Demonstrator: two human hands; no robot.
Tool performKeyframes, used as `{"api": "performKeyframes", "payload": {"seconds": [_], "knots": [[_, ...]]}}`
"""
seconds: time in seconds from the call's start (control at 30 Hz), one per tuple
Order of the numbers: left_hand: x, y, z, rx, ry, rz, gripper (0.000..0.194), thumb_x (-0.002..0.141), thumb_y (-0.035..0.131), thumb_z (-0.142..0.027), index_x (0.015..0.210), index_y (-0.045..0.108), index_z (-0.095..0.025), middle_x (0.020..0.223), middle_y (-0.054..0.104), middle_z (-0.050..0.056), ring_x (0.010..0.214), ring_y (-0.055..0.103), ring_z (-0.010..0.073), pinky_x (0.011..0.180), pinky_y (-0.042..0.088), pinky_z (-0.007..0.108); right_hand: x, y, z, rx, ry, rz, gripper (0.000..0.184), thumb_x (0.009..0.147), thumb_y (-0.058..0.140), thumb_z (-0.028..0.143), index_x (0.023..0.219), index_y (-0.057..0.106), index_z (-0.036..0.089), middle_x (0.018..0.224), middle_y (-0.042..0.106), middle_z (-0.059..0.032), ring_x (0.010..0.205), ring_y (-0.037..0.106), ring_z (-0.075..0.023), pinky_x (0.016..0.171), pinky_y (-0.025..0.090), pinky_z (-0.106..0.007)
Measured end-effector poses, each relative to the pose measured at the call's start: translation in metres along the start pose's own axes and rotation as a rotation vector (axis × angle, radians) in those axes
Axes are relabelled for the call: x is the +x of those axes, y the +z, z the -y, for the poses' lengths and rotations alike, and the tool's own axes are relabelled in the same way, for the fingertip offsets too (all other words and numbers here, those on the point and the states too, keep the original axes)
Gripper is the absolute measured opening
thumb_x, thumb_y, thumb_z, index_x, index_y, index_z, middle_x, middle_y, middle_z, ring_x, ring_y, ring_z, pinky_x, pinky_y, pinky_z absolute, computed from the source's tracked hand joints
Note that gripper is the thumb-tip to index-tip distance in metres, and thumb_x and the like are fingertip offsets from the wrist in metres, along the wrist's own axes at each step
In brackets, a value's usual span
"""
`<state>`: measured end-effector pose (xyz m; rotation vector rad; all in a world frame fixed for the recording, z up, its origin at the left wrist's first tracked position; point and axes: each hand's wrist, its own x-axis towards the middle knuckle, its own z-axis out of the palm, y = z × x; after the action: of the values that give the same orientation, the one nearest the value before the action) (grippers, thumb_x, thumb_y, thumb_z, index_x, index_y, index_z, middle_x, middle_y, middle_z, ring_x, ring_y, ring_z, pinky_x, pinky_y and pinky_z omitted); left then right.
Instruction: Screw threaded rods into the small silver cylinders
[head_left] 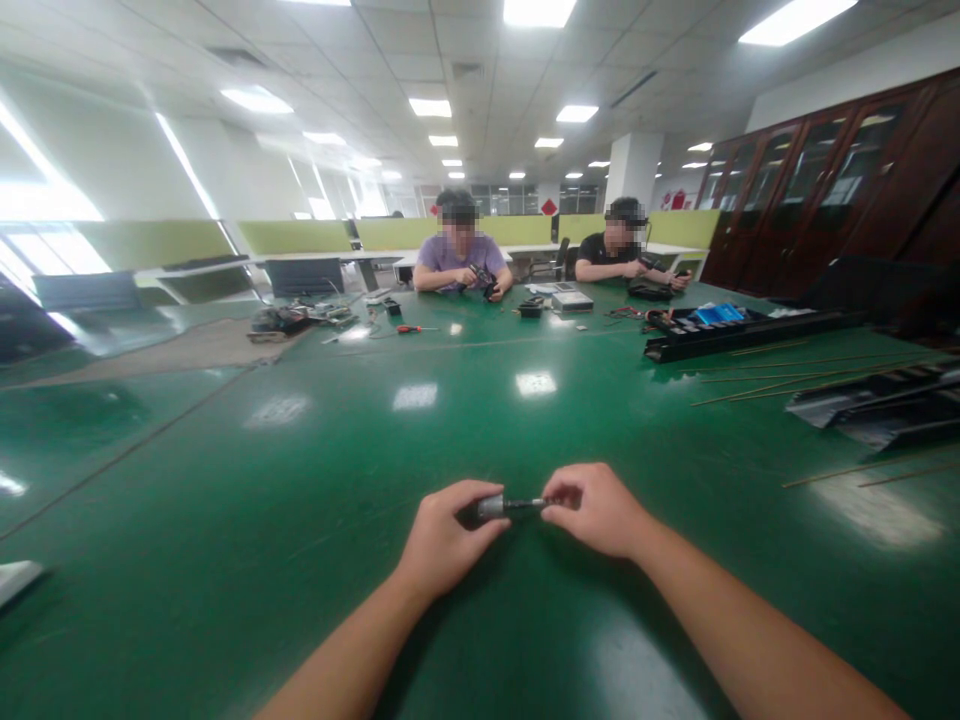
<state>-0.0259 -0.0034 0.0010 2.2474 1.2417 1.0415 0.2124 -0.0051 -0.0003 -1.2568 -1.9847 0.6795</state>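
Observation:
Just above the green table, my left hand (456,530) is closed on a small silver-grey cylinder (491,507), thumb below and fingers above. A thin dark rod (519,504) sticks out from the cylinder's right end. My right hand (596,508) pinches the rod's far tip between thumb and fingers. The two hands are a short way apart with the rod spanning the gap. What exactly the piece is I cannot make out, and the fingers hide both its ends.
Across the green table (315,470) sit two people (461,255) handling dark parts. A red screwdriver (409,329) lies before them. Black metal channels (720,335) and thin brass-coloured rods (787,380) lie on the right. A white object's corner (16,578) shows at far left.

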Motion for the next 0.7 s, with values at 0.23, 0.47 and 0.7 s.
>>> {"api": "performKeyframes", "payload": {"seconds": [0.23,0.47,0.7], "knots": [[0.0,0.0,0.001,-0.012,-0.019,0.006,0.027,0.074,0.077,-0.026,0.1,0.073,-0.024,0.098,0.074,0.003,0.088,0.069,0.021,0.082,0.054,0.033,0.0,0.0,0.001,-0.002,-0.002,-0.007,0.007,0.073,0.07,0.02,0.079,0.074,0.019,0.07,0.069,-0.0006,0.063,0.059,-0.0141,0.06,0.042,-0.024],[0.001,-0.001,0.002,-0.007,-0.058,-0.033,0.027,0.075,0.075,-0.031,0.101,0.072,-0.024,0.099,0.073,0.004,0.091,0.067,0.022,0.085,0.051,0.035,0.002,-0.007,-0.003,0.018,-0.006,-0.007,0.007,0.072,0.072,0.022,0.079,0.074,0.018,0.071,0.07,-0.0009,0.064,0.061,-0.0145,0.062,0.044,-0.024],[0.01,-0.002,0.021,-0.095,-0.312,-0.279,0.043,0.078,0.067,-0.048,0.108,0.062,-0.018,0.094,0.069,0.007,0.082,0.064,0.0219,0.079,0.051,0.036,0.006,-0.013,-0.011,0.06,0.014,-0.03,0.013,0.076,0.071,0.028,0.081,0.073,0.017,0.073,0.071,-0.0029,0.067,0.062,-0.0154,0.065,0.046,-0.025]]}}
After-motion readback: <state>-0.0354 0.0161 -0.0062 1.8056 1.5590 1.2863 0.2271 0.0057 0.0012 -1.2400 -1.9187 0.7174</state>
